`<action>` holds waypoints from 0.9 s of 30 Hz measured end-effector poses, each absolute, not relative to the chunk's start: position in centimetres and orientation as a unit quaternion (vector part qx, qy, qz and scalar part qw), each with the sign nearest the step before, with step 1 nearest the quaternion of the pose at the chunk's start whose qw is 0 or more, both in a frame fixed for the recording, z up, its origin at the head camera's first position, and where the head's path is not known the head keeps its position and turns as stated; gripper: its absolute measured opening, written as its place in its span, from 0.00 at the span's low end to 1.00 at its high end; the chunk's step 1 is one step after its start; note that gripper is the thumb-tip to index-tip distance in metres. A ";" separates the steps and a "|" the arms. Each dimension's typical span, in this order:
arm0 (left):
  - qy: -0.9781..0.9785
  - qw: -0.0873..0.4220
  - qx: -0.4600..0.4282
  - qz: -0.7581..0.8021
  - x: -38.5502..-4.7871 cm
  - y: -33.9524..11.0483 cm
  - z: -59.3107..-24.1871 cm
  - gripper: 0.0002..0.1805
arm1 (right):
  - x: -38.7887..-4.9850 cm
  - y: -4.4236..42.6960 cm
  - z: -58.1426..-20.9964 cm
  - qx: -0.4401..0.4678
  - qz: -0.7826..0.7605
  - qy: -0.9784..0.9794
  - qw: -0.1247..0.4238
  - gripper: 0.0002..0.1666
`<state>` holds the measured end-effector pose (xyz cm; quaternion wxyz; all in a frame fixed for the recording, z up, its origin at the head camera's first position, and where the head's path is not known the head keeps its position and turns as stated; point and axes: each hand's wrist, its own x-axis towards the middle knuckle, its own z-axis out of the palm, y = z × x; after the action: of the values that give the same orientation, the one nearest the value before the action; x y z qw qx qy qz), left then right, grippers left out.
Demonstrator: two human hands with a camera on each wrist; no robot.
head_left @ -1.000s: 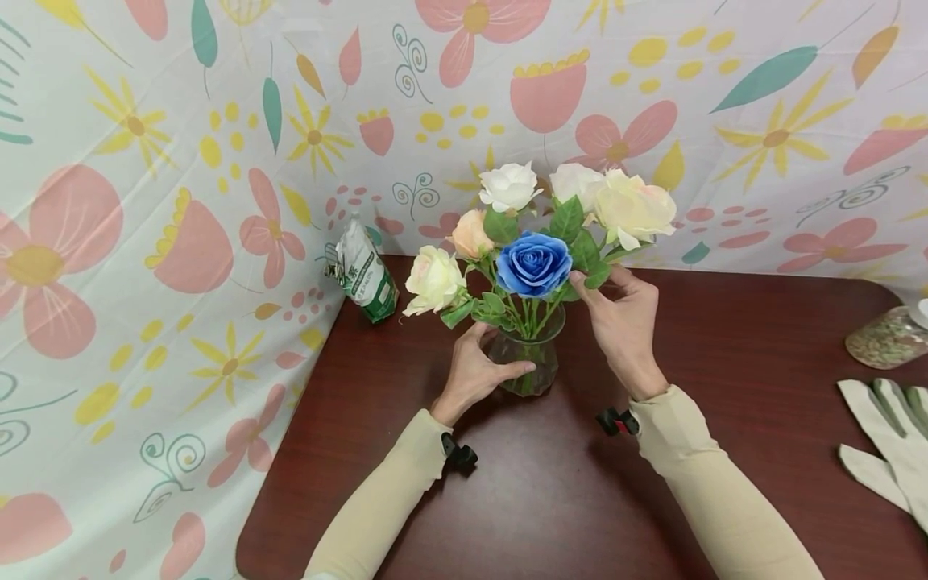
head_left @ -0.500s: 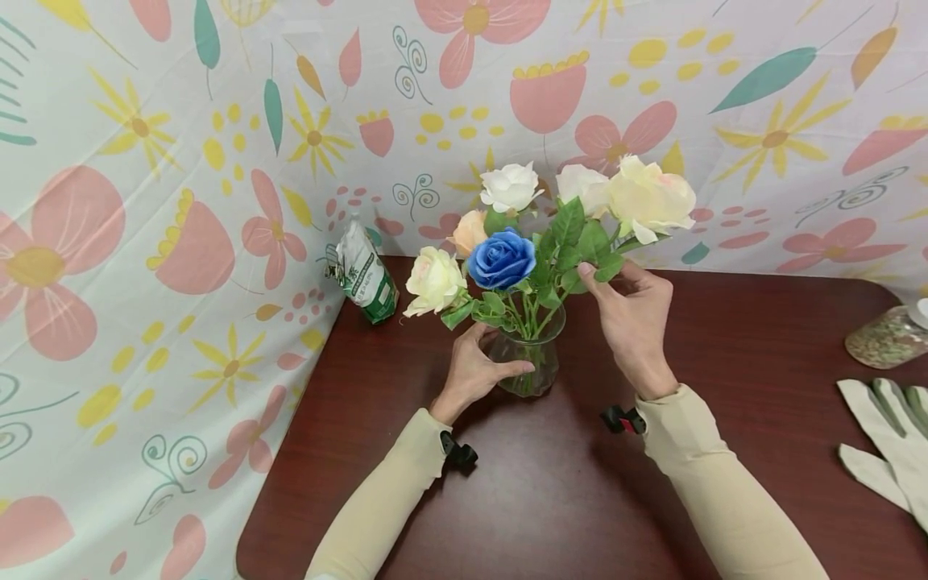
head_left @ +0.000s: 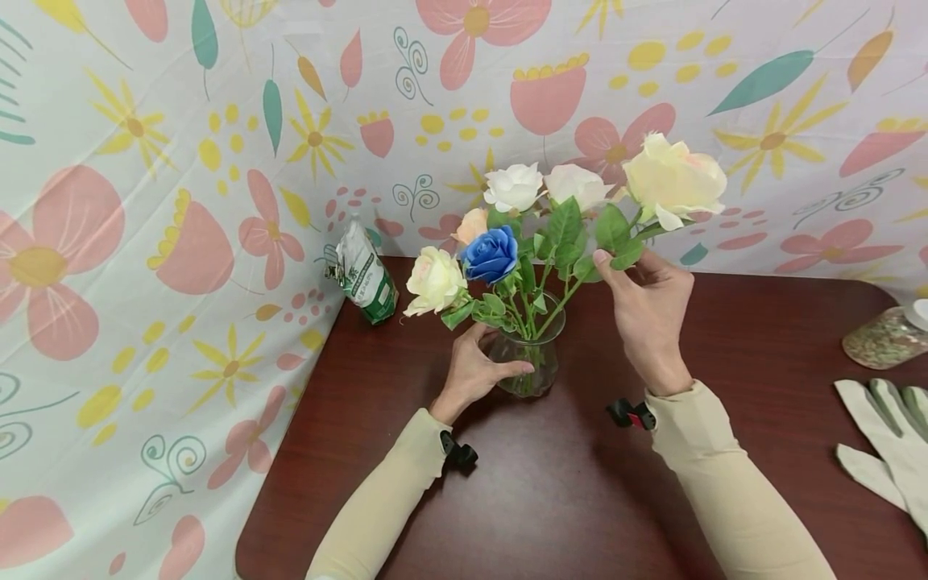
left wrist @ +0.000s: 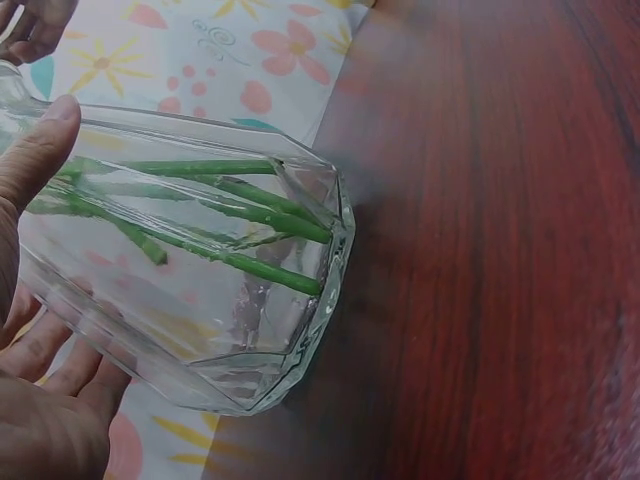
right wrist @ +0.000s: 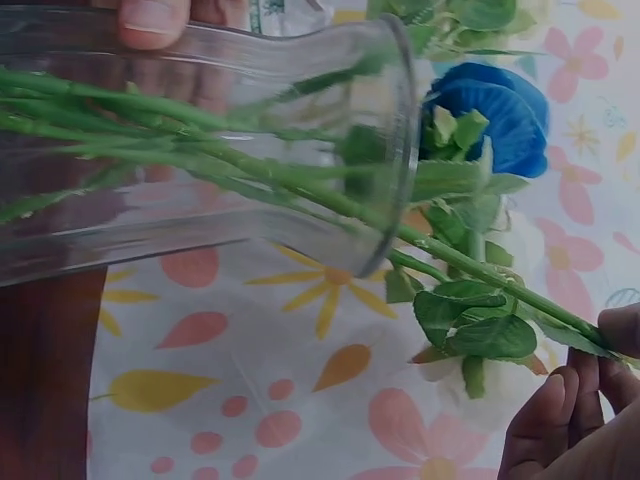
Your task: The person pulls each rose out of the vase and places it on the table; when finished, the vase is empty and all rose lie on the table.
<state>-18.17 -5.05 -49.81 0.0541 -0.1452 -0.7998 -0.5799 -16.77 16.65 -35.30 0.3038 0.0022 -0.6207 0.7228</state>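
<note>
A clear glass vase (head_left: 532, 366) stands on the table, with several green stems (left wrist: 250, 205) inside it. My left hand (head_left: 474, 370) grips the vase from its left side, the thumb across the front. My right hand (head_left: 652, 314) pinches the stem (right wrist: 520, 290) of the large pale yellow rose (head_left: 674, 181), which leans out to the right over the vase's rim. The blue rose (head_left: 490, 254) leans left beside a cream rose (head_left: 436, 280) and a peach rose (head_left: 471, 225). Two white roses, one of them a white rose (head_left: 513, 187), stand behind.
A white and green packet (head_left: 365, 274) stands at the table's back left. On the right are a lidded jar (head_left: 880, 337) and a pair of work gloves (head_left: 888, 439). Patterned cloth (head_left: 239, 322) hangs along the back and left of the dark red table (head_left: 536, 499).
My right hand has moved right, drawing the pale yellow rose outward and slightly up. The blue rose has shifted left. My left hand stays on the vase.
</note>
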 end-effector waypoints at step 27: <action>-0.794 0.061 -0.158 -0.584 -18.5 -5.1 -50.2 0.43 | -16.5 19.0 -31.9 0.053 0.758 -0.508 0.405 0.06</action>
<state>-18.46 -5.09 -50.17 0.0607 -0.1580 -0.7941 -0.5838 -16.51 18.98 -31.94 0.4054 0.0532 -0.5082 0.7580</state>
